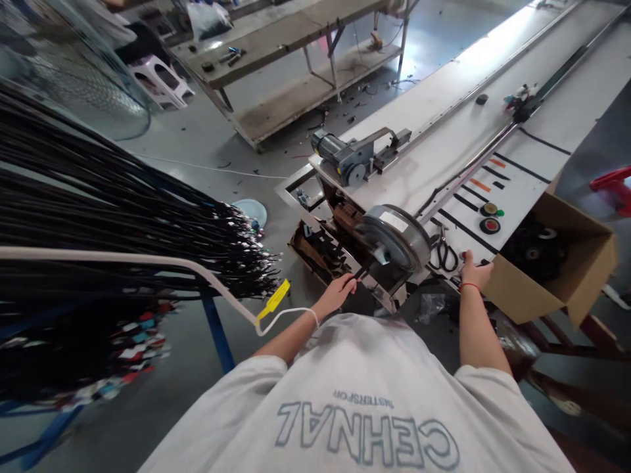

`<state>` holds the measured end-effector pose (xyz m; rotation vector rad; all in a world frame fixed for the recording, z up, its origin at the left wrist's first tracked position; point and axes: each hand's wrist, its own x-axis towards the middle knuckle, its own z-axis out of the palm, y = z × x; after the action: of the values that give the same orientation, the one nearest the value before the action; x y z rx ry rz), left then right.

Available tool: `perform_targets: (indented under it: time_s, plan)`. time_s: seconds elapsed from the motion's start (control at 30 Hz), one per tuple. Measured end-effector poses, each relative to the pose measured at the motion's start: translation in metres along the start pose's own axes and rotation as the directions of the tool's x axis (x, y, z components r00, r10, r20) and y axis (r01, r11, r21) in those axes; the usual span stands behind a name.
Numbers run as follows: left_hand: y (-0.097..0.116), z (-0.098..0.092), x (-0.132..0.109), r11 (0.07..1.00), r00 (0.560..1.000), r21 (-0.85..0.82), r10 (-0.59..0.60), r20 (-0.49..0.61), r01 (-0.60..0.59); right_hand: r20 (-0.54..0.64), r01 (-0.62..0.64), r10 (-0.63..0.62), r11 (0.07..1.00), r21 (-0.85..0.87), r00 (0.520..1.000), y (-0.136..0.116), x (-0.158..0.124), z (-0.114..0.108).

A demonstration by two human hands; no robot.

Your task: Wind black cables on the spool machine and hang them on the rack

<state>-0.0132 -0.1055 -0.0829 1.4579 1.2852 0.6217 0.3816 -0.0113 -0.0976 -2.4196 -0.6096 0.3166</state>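
My left hand [339,292] is closed round a dark strip [363,270] beside the round metal wheel [397,236] at the near end of the long white table [419,177]. At the table's near right edge, my right hand [474,272] has its fingers bent by a small red item [464,255]; whether it grips this is too small to tell. Black-handled scissors [446,255] lie between the wheel and my right hand. Two tape rolls, one yellowish [489,209] and one with a red centre [490,225], sit just beyond.
An open cardboard box [552,263] with black items stands right of my right hand. Bundles of black cables [148,217] hang on a blue rack [217,335] at left. A motor [340,154] sits on the table's left edge. A metal bench [276,46] stands behind.
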Motion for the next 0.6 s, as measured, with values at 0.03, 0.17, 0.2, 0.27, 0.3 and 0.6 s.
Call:
perform_targets:
  time_s: [0.03, 0.17, 0.2, 0.27, 0.3, 0.6]
  plan:
    - [0.002, 0.002, 0.004, 1.000, 1.000, -0.002, 0.003, -0.006, -0.003, 0.001, 0.000, 0.000, 1.000, -0.003, 1.000, 0.000, 0.000, 0.000]
    - [0.005, 0.011, 0.018, 0.999, 0.999, -0.026, 0.029, -0.031, -0.029, -0.008, -0.001, 0.001, 1.000, -0.013, 1.000, 0.004, 0.003, 0.003]
    - [0.006, 0.013, 0.022, 0.999, 0.999, -0.039, 0.036, -0.036, -0.037, -0.010, 0.001, -0.001, 1.000, -0.020, 1.000, 0.005, 0.003, 0.004]
    - [0.006, 0.018, 0.029, 0.997, 0.998, -0.062, 0.045, -0.048, -0.048, -0.007, 0.008, -0.008, 0.999, -0.035, 1.000, 0.006, 0.004, 0.005]
    - [0.007, 0.019, 0.033, 0.996, 0.997, -0.071, 0.044, -0.058, -0.048, -0.008, 0.011, -0.011, 0.999, -0.042, 1.000, 0.007, 0.004, 0.005]
    - [0.012, 0.031, 0.049, 0.987, 0.998, -0.160, -0.005, -0.056, -0.004, -0.009, 0.003, -0.003, 0.999, -0.036, 1.000, 0.004, 0.000, 0.003]
